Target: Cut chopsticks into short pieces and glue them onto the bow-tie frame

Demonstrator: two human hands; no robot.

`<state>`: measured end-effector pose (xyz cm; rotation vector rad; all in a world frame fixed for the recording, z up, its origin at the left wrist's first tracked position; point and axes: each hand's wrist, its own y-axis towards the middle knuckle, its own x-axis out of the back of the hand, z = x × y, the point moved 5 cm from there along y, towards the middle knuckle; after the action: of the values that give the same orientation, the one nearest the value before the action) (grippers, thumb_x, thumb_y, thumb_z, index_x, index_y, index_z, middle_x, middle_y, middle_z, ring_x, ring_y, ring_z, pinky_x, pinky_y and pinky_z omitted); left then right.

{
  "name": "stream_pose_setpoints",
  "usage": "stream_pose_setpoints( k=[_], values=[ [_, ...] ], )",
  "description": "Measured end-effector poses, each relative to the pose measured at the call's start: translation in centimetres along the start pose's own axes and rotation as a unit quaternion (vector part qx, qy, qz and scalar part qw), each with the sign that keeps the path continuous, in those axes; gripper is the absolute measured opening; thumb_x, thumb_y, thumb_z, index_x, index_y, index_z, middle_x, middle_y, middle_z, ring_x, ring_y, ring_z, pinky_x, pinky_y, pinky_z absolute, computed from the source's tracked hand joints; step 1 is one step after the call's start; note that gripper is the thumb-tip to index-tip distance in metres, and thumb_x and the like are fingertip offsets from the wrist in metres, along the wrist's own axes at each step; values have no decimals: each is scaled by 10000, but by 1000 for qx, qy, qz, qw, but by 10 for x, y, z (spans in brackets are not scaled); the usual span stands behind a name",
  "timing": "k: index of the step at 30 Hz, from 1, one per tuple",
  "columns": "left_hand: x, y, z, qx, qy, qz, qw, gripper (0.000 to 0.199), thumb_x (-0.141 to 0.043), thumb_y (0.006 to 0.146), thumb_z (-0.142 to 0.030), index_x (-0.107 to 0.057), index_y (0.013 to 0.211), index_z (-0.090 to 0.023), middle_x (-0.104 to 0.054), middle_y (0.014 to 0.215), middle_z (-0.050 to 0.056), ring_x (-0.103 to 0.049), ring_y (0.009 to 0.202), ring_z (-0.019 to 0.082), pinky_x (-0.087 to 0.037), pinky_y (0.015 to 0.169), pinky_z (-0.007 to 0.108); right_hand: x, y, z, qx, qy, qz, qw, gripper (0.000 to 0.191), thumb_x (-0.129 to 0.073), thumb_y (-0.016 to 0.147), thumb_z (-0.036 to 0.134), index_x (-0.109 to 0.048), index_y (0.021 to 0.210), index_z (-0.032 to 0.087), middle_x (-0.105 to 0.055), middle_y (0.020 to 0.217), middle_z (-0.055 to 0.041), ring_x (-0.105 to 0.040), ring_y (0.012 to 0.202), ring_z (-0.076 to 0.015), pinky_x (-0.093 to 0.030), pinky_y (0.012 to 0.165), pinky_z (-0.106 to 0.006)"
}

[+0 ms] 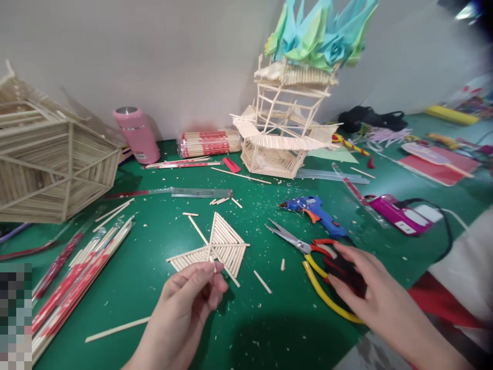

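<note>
My left hand [188,303] pinches a short wooden stick piece [212,264] between thumb and fingertips, at the near edge of a small panel of sticks [227,241]. That panel lies flat, with stick-filled wedges meeting at a centre; my fingers hide part of it. On the right, my right hand [377,288] has thumb and fingers apart around the handle area of scissors [292,240] with silver blades and red and yellow handles. Something dark lies between those fingers, and I cannot make it out. Just behind the scissors rests a blue glue gun [316,211].
A stick tower [277,144] with paper leaves on top stands at the back. Left are a large stick structure [61,164], a pink flask [136,134] and stick packs [80,288]. A bundle of sticks [210,143] lies by the wall; a magenta device [402,213] sits right.
</note>
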<state>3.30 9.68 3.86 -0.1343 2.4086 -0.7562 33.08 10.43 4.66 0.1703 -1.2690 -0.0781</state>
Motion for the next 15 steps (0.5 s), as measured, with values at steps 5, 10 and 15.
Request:
stream_pose_setpoints(
  k=[5,10,15],
  values=[
    [-1,1,2,15,-18,13,1000,243,-740,593,-310,-695,702,-98,-607,529,31,-450,479,55,-368,491,167,-7,9,0,23,-57,83,995,538,-501,667,298,-434,1185,164,-573,1102,-123,-577,997,-288,-493,829,-411],
    [1,0,4,16,-26,18,999,245,-746,584,-310,-693,692,-97,-586,527,21,-462,496,52,-375,507,169,-13,19,-1,-16,-82,113,990,501,-497,603,276,-507,1076,114,-630,1023,-148,-619,925,-305,-518,772,-414],
    [0,1,3,-6,-2,28,1000,244,-744,592,-343,-692,684,-123,-570,539,5,-452,510,48,-362,508,165,-3,15,14,-15,-35,71,997,449,-506,629,268,-495,1066,166,-644,1001,-120,-639,881,-296,-535,721,-417]
  ],
)
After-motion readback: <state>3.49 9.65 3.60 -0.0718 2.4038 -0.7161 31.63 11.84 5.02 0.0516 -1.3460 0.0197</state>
